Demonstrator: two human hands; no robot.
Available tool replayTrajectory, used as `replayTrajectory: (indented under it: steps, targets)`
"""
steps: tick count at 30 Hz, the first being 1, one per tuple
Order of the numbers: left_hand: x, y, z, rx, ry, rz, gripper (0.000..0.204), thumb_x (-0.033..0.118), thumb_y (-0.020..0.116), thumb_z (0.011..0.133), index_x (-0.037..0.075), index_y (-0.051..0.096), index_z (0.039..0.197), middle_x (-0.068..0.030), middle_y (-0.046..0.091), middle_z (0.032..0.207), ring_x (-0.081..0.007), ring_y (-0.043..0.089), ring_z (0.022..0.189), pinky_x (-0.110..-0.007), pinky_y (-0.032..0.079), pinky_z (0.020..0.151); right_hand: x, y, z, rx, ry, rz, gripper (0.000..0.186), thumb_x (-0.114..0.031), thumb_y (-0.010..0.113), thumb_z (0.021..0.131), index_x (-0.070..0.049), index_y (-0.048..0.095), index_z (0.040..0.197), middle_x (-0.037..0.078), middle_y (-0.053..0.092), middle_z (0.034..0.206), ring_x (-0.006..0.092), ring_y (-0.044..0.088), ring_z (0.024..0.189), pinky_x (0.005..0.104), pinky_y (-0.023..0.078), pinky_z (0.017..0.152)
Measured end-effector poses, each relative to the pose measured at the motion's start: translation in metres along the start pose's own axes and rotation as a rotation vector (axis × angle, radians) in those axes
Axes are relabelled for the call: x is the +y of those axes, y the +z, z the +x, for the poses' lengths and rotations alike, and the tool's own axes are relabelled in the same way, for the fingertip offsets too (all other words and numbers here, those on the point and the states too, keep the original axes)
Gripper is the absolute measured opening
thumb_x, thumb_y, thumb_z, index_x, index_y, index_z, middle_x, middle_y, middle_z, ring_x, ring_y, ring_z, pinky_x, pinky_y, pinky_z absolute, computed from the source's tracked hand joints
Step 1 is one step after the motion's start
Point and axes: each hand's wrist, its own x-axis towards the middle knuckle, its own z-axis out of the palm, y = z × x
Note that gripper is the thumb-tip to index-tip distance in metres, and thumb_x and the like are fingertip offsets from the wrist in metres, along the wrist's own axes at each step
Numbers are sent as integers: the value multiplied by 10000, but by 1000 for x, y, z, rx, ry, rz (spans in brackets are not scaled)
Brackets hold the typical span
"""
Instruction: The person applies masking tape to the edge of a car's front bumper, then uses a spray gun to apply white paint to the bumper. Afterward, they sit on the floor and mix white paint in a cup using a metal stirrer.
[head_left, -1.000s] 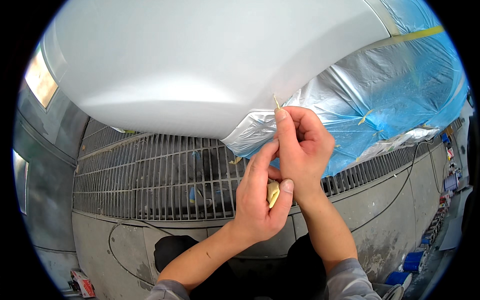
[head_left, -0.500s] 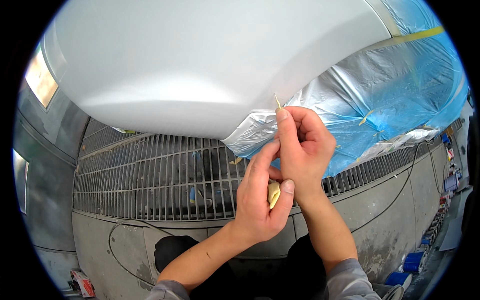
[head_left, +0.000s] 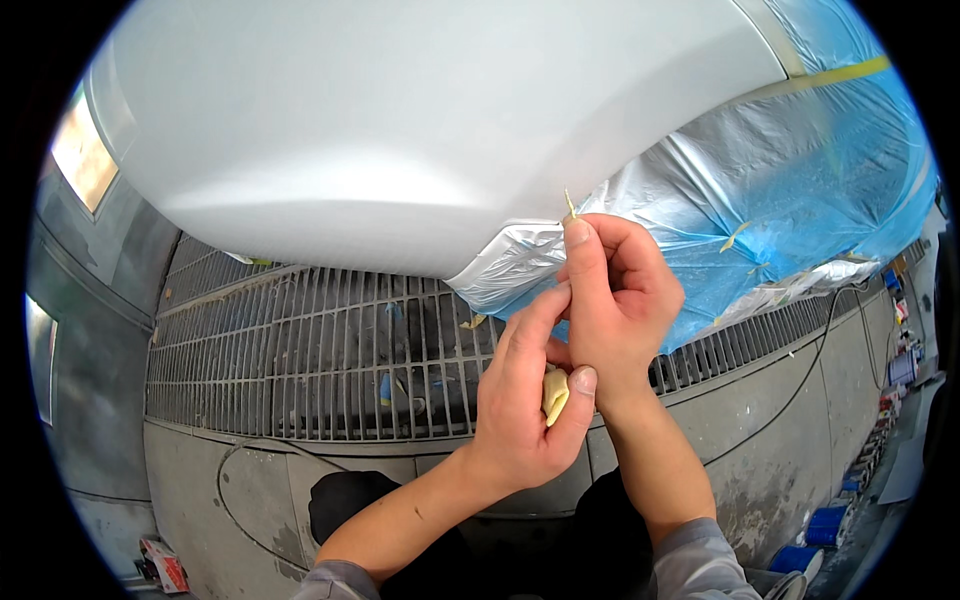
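My right hand (head_left: 628, 290) pinches a thin, twisted yellow strip (head_left: 570, 203), possibly masking tape, between thumb and forefinger. Its tip points up in front of the silver-grey car body panel (head_left: 380, 130), near the lower corner of the wheel arch. Just below, the fingers of my left hand (head_left: 520, 400) curl around a folded pale-yellow wad (head_left: 556, 397), which looks like a soft cloth. The left fingertips lie close to my right wrist. Blue masking film (head_left: 800, 190) covers the wheel area to the right of the panel.
Metal floor grating (head_left: 330, 350) runs beneath the car, bordered by concrete floor (head_left: 770, 420). A dark hose (head_left: 222, 490) loops on the floor at left, and a cable (head_left: 800, 375) lies at right. Blue cans (head_left: 828, 523) stand along the right side. A grey wall with windows (head_left: 84, 155) is at left.
Both hands have shifted slightly to the right, carrying the strip and the folded wad with them. The grips look the same.
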Motion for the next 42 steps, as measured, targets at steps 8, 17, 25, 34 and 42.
replayTrajectory:
  steps: [8, 17, 25, 34, 42]
  targets:
    - [-3, 1, -2, 11, -6, 0, 558, 35, 606, 950, -125, 419, 1450, -261, 567, 1319, -247, 673, 873, -348, 564, 770, 5, 0, -1, -3, 10, 3, 109, -88, 704, 1012, 11, 695, 966, -30, 624, 715, 13, 524, 618, 192, 399, 542]
    - [-10, 1, -4, -13, -3, 35, 606, 32, 526, 971, -148, 305, 1507, -223, 589, 1319, -144, 655, 911, -283, 538, 805, 7, 2, -3, -20, 43, 13, 110, -75, 691, 1014, 15, 688, 950, -33, 620, 705, 6, 514, 610, 191, 388, 531]
    - [-12, 1, -6, -12, -10, 27, 598, 46, 526, 974, -148, 309, 1496, -218, 591, 1303, -139, 648, 901, -278, 532, 793, 10, 3, -4, -15, 17, 6, 118, -73, 687, 1015, 17, 681, 939, -34, 614, 696, 6, 508, 600, 195, 381, 519]
    - [-11, 4, -8, 41, -33, -40, 576, 29, 601, 954, -119, 400, 1473, -250, 557, 1364, -235, 659, 902, -347, 556, 796, 9, 2, -4, -22, 16, -13, 114, -69, 684, 1011, 13, 681, 933, -42, 605, 691, 2, 500, 596, 194, 374, 516]
    - [-16, 7, -11, 81, 9, -74, 582, 27, 600, 953, -114, 380, 1473, -241, 568, 1349, -201, 657, 874, -335, 554, 779, 12, 2, -8, -27, 33, -29, 115, -73, 698, 1001, 17, 683, 930, -38, 641, 732, -3, 520, 624, 190, 402, 533]
